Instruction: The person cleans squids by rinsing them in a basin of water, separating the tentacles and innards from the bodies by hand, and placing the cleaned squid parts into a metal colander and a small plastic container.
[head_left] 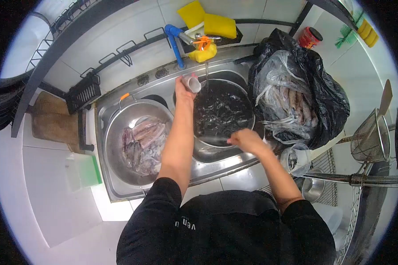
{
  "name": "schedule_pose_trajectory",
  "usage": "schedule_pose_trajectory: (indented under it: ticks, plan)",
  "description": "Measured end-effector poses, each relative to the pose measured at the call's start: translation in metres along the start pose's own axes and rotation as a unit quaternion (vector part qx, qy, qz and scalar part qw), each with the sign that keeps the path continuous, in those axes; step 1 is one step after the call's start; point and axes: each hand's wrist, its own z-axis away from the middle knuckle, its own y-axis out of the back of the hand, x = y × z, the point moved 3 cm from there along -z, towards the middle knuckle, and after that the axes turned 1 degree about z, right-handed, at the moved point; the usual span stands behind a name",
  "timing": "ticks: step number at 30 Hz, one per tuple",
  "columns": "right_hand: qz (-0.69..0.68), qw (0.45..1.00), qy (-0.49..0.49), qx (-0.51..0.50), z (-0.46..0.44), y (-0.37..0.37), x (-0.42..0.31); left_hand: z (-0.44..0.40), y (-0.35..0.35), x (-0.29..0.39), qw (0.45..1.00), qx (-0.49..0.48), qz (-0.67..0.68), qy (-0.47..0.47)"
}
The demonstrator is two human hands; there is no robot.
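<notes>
My left hand [184, 88] is closed around a whitish, open-ended tube-shaped thing [193, 84], beside the water stream [207, 73] from the tap. I cannot tell whether it is a squid body or a cup. My right hand [246, 140] is a little blurred, its fingers closed at the near rim of a round basin [253, 119] full of dark water. Whatever those fingers hold is smeared and cannot be made out. To the left, a large metal bowl [112, 152] holds cleaned-looking squid [143, 141].
At the right, a black plastic bag [329, 101] holds whole squid [296, 101]. A clear plastic tub [296, 159] stands near my right forearm. Yellow sponges [220, 26] lie behind the blue tap pipe [176, 48]. A mesh strainer [371, 137] hangs at far right.
</notes>
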Motion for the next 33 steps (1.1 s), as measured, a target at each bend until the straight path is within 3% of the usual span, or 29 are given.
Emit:
schedule_pose_trajectory:
  ticks: [2, 5, 6, 7, 8, 10, 13, 15, 16, 17, 18, 19, 21, 22, 23, 24, 26, 27, 30, 31, 33]
  plan:
    - [0.097, 0.987, 0.001, -0.129, 0.004, -0.027, 0.003, 0.002, -0.006, -0.007, 0.997, -0.02, 0.061, 0.05]
    - [0.161, 0.978, 0.072, -0.114, 0.003, -0.036, -0.004, 0.011, -0.019, -0.02, 0.99, -0.027, 0.125, 0.05]
    - [0.146, 0.985, 0.036, -0.084, -0.007, -0.029, -0.008, 0.01, -0.02, -0.024, 0.988, -0.025, 0.144, 0.058]
    - [0.079, 0.994, 0.073, 0.024, -0.016, -0.014, -0.013, 0.007, -0.019, -0.027, 0.984, -0.021, 0.162, 0.066]
    - [0.01, 0.985, 0.108, 0.133, -0.025, 0.003, -0.018, 0.005, -0.019, -0.031, 0.977, -0.038, 0.177, 0.114]
    - [-0.106, 0.935, 0.142, 0.307, -0.041, 0.045, -0.038, -0.007, -0.014, -0.043, 0.98, -0.027, 0.169, 0.104]
    - [-0.139, 0.904, 0.178, 0.362, -0.092, 0.056, -0.035, 0.001, -0.008, -0.066, 0.992, -0.041, 0.11, 0.054]
    - [-0.187, 0.927, 0.12, 0.301, -0.143, 0.022, -0.007, 0.025, 0.001, -0.081, 0.996, -0.058, 0.06, 0.009]
    - [-0.307, 0.923, 0.047, 0.226, -0.15, 0.013, 0.0, 0.037, 0.01, -0.086, 1.0, 0.012, 0.003, -0.006]
    - [-0.418, 0.897, -0.028, 0.139, -0.154, 0.004, 0.01, 0.045, 0.021, -0.088, 0.995, 0.086, -0.052, -0.023]
    - [-0.514, 0.843, -0.085, 0.134, -0.168, -0.025, 0.033, 0.037, 0.04, -0.094, 0.999, 0.045, -0.018, -0.003]
    - [-0.524, 0.836, -0.118, 0.113, -0.168, -0.04, 0.049, 0.027, 0.061, -0.1, 1.0, 0.004, 0.017, 0.015]
    - [-0.564, 0.784, -0.249, 0.073, -0.18, -0.087, 0.092, 0.036, 0.077, -0.103, 0.986, 0.124, -0.1, -0.043]
    - [-0.506, 0.816, -0.264, 0.095, -0.192, -0.109, 0.12, 0.04, 0.078, -0.1, 0.975, 0.186, -0.123, 0.005]
    - [-0.438, 0.826, -0.352, 0.044, -0.182, -0.088, 0.103, 0.045, 0.078, -0.098, 0.958, 0.244, -0.14, 0.055]
    - [-0.425, 0.822, -0.378, 0.044, -0.207, -0.109, 0.129, 0.041, 0.086, -0.098, 0.945, 0.276, -0.15, 0.091]
    - [-0.458, 0.82, -0.316, 0.133, -0.219, -0.098, 0.117, 0.022, 0.102, -0.101, 0.956, 0.238, -0.133, 0.109]
    - [-0.415, 0.869, -0.254, 0.095, -0.22, -0.077, 0.096, 0.011, 0.109, -0.105, 0.967, 0.193, -0.114, 0.121]
    - [-0.286, 0.955, -0.029, 0.071, -0.233, -0.032, 0.067, -0.017, 0.101, -0.104, 0.986, -0.057, -0.018, 0.154]
    - [-0.284, 0.955, -0.037, 0.076, -0.224, -0.022, 0.061, -0.018, 0.092, -0.099, 0.981, -0.106, -0.011, 0.16]
    - [-0.345, 0.935, -0.006, 0.079, -0.202, 0.008, 0.043, 0.018, 0.056, -0.069, 0.985, -0.068, -0.041, 0.151]
